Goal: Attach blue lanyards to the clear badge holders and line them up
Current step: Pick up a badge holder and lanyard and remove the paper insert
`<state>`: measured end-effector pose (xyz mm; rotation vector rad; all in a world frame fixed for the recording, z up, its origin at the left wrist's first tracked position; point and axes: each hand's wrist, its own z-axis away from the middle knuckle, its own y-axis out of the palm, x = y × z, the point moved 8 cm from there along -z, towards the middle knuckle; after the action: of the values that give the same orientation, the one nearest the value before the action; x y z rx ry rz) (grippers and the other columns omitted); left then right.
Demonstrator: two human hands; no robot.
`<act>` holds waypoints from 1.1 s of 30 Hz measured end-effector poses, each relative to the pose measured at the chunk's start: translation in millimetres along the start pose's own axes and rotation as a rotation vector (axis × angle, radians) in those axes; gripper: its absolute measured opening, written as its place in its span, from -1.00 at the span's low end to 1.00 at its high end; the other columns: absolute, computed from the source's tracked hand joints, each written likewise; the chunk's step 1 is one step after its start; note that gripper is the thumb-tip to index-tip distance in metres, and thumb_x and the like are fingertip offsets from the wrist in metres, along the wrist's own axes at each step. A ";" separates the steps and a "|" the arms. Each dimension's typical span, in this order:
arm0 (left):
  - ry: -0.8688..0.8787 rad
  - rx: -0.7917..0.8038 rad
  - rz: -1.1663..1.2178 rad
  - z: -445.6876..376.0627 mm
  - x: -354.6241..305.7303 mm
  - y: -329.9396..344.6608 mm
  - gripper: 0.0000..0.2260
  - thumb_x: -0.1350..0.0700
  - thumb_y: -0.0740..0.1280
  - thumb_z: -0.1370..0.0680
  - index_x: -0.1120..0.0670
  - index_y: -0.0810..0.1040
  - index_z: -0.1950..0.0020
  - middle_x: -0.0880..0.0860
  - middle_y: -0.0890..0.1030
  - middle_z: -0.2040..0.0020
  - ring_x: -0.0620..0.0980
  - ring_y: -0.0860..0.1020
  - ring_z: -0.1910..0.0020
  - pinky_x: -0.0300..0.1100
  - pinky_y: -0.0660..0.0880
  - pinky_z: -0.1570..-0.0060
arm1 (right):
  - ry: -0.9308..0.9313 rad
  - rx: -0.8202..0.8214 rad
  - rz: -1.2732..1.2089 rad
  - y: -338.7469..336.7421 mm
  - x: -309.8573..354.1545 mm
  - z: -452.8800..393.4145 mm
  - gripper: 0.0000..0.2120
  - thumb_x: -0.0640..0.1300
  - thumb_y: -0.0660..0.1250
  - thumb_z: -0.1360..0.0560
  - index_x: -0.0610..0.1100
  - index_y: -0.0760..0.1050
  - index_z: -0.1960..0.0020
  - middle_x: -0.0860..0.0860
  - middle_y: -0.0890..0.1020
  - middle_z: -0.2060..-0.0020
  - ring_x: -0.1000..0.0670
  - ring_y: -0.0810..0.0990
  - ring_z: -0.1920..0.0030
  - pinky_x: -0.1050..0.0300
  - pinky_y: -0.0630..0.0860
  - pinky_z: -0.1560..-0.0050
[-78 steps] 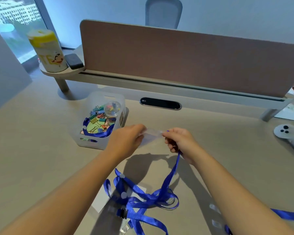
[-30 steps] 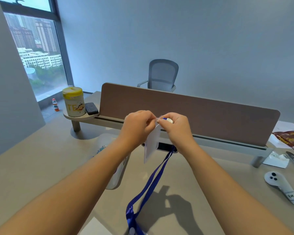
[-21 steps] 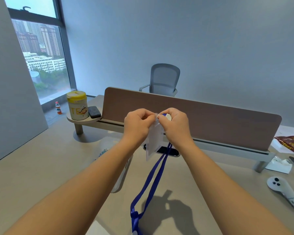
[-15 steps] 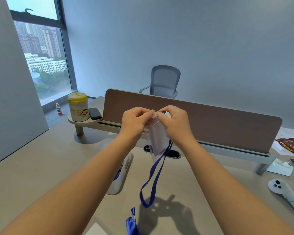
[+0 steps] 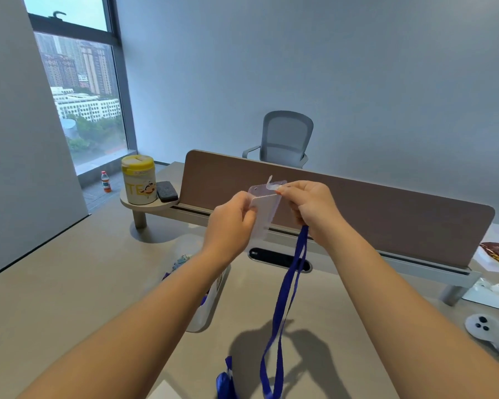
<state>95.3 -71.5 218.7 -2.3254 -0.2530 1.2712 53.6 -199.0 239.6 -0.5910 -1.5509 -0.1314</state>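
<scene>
I hold a clear badge holder (image 5: 265,216) up in the air in front of the desk divider. My left hand (image 5: 231,223) pinches its left edge. My right hand (image 5: 308,207) pinches a clear strap loop (image 5: 272,184) at the holder's top edge. A blue lanyard (image 5: 285,295) hangs as a long loop from under my right hand down to the desk. More blue lanyard (image 5: 224,381) is bunched at the bottom edge of the view.
A brown divider panel (image 5: 386,223) crosses the desk behind my hands. A clear plastic bin (image 5: 206,309) is mostly hidden under my left forearm. A yellow-lidded canister (image 5: 138,180) stands on a small shelf at left. A white controller (image 5: 490,334) lies at right.
I lifted the badge holder and lanyard from low over the desk to chest height. In the last half second the holder tilted and the strap loop came up at its top.
</scene>
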 end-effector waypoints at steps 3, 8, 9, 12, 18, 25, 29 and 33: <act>0.096 -0.094 -0.209 6.0 1.2 -8.1 -0.83 0.11 0.21 -0.56 0.19 0.46 -0.04 0.17 0.64 0.00 -0.03 0.50 0.22 -0.37 0.34 0.42 | -0.179 -0.077 0.354 -3.3 0.2 0.1 -0.83 -0.16 0.25 -0.51 -0.22 0.57 0.03 0.00 0.53 0.27 0.03 0.46 0.25 0.21 0.41 0.25; 0.432 -0.120 -0.583 24.5 -8.6 6.3 -0.94 0.21 0.42 -0.38 0.19 0.59 0.21 0.15 0.65 0.43 0.05 0.55 0.53 -0.34 0.33 0.55 | -0.169 -0.024 0.746 8.2 -32.3 0.7 -0.76 -0.15 0.16 -0.53 -0.25 0.53 -0.03 -0.15 0.58 0.16 -0.10 0.50 0.17 0.00 0.45 0.17; 0.484 -0.125 -0.637 29.0 -9.7 10.1 -0.95 0.24 0.45 -0.34 0.17 0.60 0.26 0.11 0.61 0.50 0.03 0.49 0.58 -0.35 0.27 0.56 | -0.150 0.001 0.781 10.4 -40.4 0.2 -0.75 -0.16 0.16 -0.52 -0.27 0.53 -0.02 -0.16 0.57 0.19 -0.10 0.48 0.19 0.03 0.41 0.21; 0.494 -0.087 -0.691 35.8 -1.3 24.2 -0.90 0.30 0.46 -0.30 0.16 0.56 0.33 0.09 0.53 0.57 -0.01 0.36 0.62 -0.37 0.13 0.53 | -0.113 0.066 0.817 16.5 -62.3 2.4 -0.76 -0.16 0.18 -0.50 -0.30 0.53 0.00 -0.17 0.55 0.22 -0.10 0.48 0.23 0.07 0.40 0.29; -0.135 0.096 -0.314 36.7 60.2 45.9 -0.83 0.18 0.16 -0.54 0.14 0.48 -0.07 0.16 0.62 0.07 0.05 0.46 0.23 -0.13 0.41 0.27 | -0.079 0.005 0.676 9.8 -104.0 7.2 -0.74 -0.10 0.08 -0.56 -0.17 0.43 -0.16 -0.05 0.57 0.14 -0.14 0.51 0.04 -0.01 0.39 0.08; -0.367 0.269 -0.269 81.6 123.8 94.0 -0.73 0.22 0.18 -0.53 0.16 0.47 -0.20 0.17 0.60 -0.10 0.01 0.44 0.13 -0.15 0.35 0.18 | 0.247 0.020 0.335 -2.3 -216.8 33.8 -0.68 -0.15 0.13 -0.58 -0.18 0.31 -0.31 -0.09 0.49 -0.20 -0.03 0.47 -0.04 0.01 0.46 -0.12; -0.435 0.339 -0.225 102.3 146.5 116.2 -0.77 0.21 0.18 -0.54 0.15 0.47 -0.17 0.17 0.61 -0.05 0.02 0.46 0.15 -0.08 0.45 0.16 | 0.371 0.172 0.444 12.1 -275.4 56.5 -0.63 -0.10 0.23 -0.54 -0.15 0.31 -0.31 -0.03 0.50 -0.10 0.01 0.48 0.07 0.22 0.44 0.14; -0.440 0.358 -0.244 109.6 155.4 123.0 -0.79 0.20 0.18 -0.54 0.15 0.47 -0.16 0.12 0.58 0.06 0.04 0.49 0.14 -0.05 0.49 0.12 | 0.303 0.336 0.708 29.9 -309.1 64.3 -0.59 -0.05 0.37 -0.42 -0.12 0.40 -0.22 -0.04 0.52 -0.21 -0.08 0.45 -0.22 0.07 0.36 -0.19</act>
<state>82.4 -85.2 -7.0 -1.6484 -0.4011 1.5437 -4.5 -233.1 -70.2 -0.7743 -0.9715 0.5440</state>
